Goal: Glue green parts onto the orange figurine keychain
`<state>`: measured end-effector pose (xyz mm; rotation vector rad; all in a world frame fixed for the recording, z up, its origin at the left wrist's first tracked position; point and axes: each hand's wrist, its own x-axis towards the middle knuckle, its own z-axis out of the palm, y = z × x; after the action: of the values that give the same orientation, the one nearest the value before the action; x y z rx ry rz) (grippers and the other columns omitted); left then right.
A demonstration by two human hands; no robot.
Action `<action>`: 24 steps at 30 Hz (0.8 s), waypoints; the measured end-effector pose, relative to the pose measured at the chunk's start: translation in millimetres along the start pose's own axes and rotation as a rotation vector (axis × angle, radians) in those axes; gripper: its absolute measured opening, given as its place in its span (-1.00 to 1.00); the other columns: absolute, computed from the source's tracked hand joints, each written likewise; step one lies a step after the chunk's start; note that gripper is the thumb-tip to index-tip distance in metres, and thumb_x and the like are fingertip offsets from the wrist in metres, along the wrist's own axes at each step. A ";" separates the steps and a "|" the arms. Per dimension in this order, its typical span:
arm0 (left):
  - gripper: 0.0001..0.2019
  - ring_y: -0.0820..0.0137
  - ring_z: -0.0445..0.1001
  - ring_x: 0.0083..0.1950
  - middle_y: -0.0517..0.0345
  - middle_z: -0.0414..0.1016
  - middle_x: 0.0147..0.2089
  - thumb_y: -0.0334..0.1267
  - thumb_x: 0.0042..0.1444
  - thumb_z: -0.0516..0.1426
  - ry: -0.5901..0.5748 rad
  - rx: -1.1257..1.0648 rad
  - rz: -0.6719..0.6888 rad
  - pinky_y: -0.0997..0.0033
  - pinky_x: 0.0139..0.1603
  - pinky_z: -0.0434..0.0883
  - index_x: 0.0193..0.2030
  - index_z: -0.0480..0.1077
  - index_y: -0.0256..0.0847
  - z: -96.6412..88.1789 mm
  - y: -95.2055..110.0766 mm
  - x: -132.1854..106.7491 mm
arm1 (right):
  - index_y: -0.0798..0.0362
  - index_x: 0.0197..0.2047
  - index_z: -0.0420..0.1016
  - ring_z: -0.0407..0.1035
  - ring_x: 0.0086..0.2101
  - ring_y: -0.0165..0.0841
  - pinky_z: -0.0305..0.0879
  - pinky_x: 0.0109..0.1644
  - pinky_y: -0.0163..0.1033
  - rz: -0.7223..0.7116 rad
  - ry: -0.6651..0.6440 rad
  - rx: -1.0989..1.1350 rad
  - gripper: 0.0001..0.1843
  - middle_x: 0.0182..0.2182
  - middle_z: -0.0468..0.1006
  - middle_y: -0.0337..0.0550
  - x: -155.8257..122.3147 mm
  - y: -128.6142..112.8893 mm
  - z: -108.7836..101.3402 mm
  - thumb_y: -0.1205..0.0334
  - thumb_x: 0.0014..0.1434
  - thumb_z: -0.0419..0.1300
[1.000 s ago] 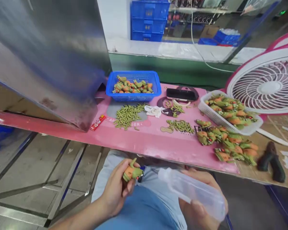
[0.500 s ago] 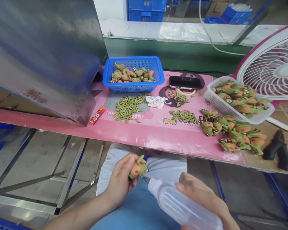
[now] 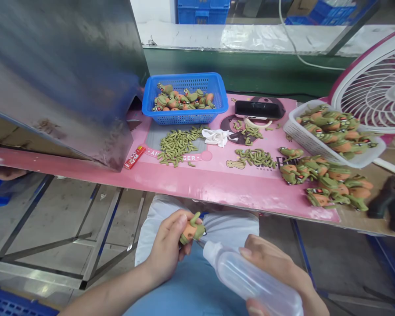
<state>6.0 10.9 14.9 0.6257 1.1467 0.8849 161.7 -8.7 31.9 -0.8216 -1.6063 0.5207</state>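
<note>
A small green and orange toy figure (image 3: 191, 231) is pinched between the thumb and fingers of my left hand (image 3: 167, 241), above my lap. One curved green piece sticks up from it. My right hand (image 3: 276, 267) is wrapped round a clear squeeze bottle (image 3: 250, 276) with a white cap, tilted toward the figure. The bottle's thin metal nozzle (image 3: 200, 242) reaches the figure's orange side; whether it touches or enters a hole I cannot tell. On the table beyond lie a pile of small green pieces (image 3: 176, 147) and a second heap of them (image 3: 256, 158).
A blue basket (image 3: 186, 117) and a white basket (image 3: 292, 127) hold similar figures; more figures (image 3: 339, 188) lie loose at right. A phone (image 3: 259, 109), white tissue (image 3: 217, 137), red packet (image 3: 134, 157), fan (image 3: 375, 83) and black tool (image 3: 386, 204) are on the table. A metal box (image 3: 62, 79) stands left.
The view has shifted slightly, so the table's things appear a little to the right and higher. Both hands keep their hold, with the nozzle still at the figure's side.
</note>
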 end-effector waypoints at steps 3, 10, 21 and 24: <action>-0.63 0.58 0.12 -0.70 0.24 0.30 -0.63 0.07 -0.02 0.09 -0.001 0.008 0.000 0.65 -0.76 -0.02 -0.43 0.37 -0.26 1.1 1.4 -0.2 | 0.19 -0.15 0.37 0.08 -0.63 -0.39 -0.03 -0.58 -0.26 0.082 0.147 -0.015 -0.71 -0.61 0.13 -0.27 -5.1 -0.5 11.0 0.17 0.15 0.02; -0.62 0.56 0.14 -0.69 0.21 0.33 -0.60 0.07 -0.01 0.08 -0.002 0.035 -0.001 0.63 -0.75 0.00 -0.42 0.39 -0.27 1.3 2.4 -1.4 | 0.13 -0.16 0.36 0.07 -0.64 -0.39 -0.04 -0.58 -0.25 0.106 0.156 -0.031 -0.73 -0.62 0.12 -0.28 -7.1 -1.1 15.3 0.15 0.16 0.02; -0.61 0.60 0.11 -0.71 0.25 0.30 -0.63 0.07 -0.03 0.09 0.034 0.026 0.003 0.64 -0.74 0.00 -0.41 0.40 -0.29 5.7 8.0 -1.6 | 0.27 -0.02 0.30 0.21 -0.64 -0.35 0.12 -0.65 -0.23 -0.073 -0.059 -0.037 -0.66 -0.56 0.30 -0.14 2.1 3.3 -9.7 0.31 0.14 0.03; -0.62 0.60 0.11 -0.71 0.24 0.33 -0.62 0.07 -0.04 0.10 0.039 0.031 -0.002 0.63 -0.74 0.01 -0.41 0.39 -0.28 7.1 9.1 -0.9 | 0.26 0.00 0.29 0.22 -0.64 -0.34 0.13 -0.66 -0.22 -0.071 -0.046 -0.063 -0.64 -0.55 0.32 -0.13 1.2 2.0 -11.0 0.31 0.13 0.05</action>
<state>10.2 15.0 24.9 0.6343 1.1978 0.8822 172.9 -7.7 33.5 -0.8012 -1.6950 0.4433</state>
